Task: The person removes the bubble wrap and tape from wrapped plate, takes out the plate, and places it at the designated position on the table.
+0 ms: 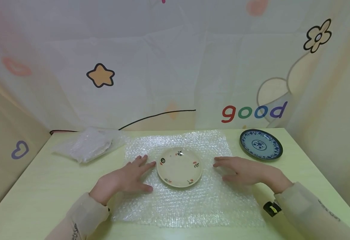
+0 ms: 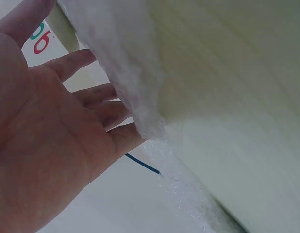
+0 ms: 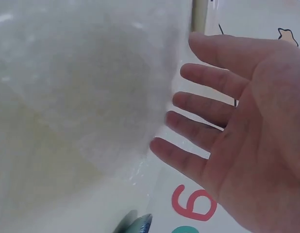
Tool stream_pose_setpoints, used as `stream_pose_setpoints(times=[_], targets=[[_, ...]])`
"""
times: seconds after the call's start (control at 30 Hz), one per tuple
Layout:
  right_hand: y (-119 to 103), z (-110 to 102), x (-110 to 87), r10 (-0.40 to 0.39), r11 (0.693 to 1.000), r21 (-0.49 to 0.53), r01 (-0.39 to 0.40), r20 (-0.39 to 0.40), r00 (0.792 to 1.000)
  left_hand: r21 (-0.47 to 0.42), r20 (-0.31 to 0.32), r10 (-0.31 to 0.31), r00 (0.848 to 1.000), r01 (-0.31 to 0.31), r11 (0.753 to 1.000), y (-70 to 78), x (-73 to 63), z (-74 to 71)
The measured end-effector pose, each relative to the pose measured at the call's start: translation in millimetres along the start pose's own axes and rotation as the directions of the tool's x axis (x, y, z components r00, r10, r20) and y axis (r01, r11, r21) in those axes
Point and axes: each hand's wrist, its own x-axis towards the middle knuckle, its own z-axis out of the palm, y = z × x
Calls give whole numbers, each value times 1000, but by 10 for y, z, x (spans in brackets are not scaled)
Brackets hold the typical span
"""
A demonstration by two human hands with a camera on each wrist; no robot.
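A cream plate (image 1: 179, 170) with small dark and red motifs lies face up on a sheet of bubble wrap (image 1: 175, 210) spread over the table. To its left, my left hand (image 1: 125, 180) is spread low over the wrap, fingers straight, the index fingertip close to the plate's rim. On the other side my right hand (image 1: 242, 170) has its fingers extended toward the plate, with a gap between. Both palms show in the wrist views, the left hand (image 2: 58, 116) and right hand (image 3: 237, 121), with fingertips at the bubble wrap and nothing held.
A blue-patterned plate (image 1: 261, 144) with a dark rim sits at the back right of the table (image 1: 37, 193). At the back left lies a bundle in bubble wrap (image 1: 92, 145). A printed curtain (image 1: 163, 66) hangs behind the table and along its sides.
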Motion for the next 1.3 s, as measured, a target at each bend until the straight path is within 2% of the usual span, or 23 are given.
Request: stream_pose_setpoints(times=[0.17, 0.33, 0.57, 0.77, 1.0, 1.3], targets=[[-72, -110, 89, 13, 1000, 2, -13, -25, 1000, -3, -5, -3, 1000, 3, 1000, -4, 12, 14], [-200, -199, 195, 65, 998, 24, -65, -14, 998, 0, -10, 3, 1000, -3, 1000, 10, 21, 23], [-327, -311, 333, 39, 999, 35, -39, -10, 999, -10, -4, 10, 1000, -10, 1000, 41, 33, 11], [-464, -383, 492, 74, 997, 0, -74, -28, 997, -4, -5, 18, 1000, -18, 1000, 45, 27, 4], [-593, -314, 721, 142, 990, 3, -142, -38, 989, 7, -13, 8, 1000, -8, 1000, 19, 4, 19], [-552, -171, 911, 170, 985, 42, -166, -106, 980, 1, -16, 16, 1000, -16, 1000, 10, -16, 22]])
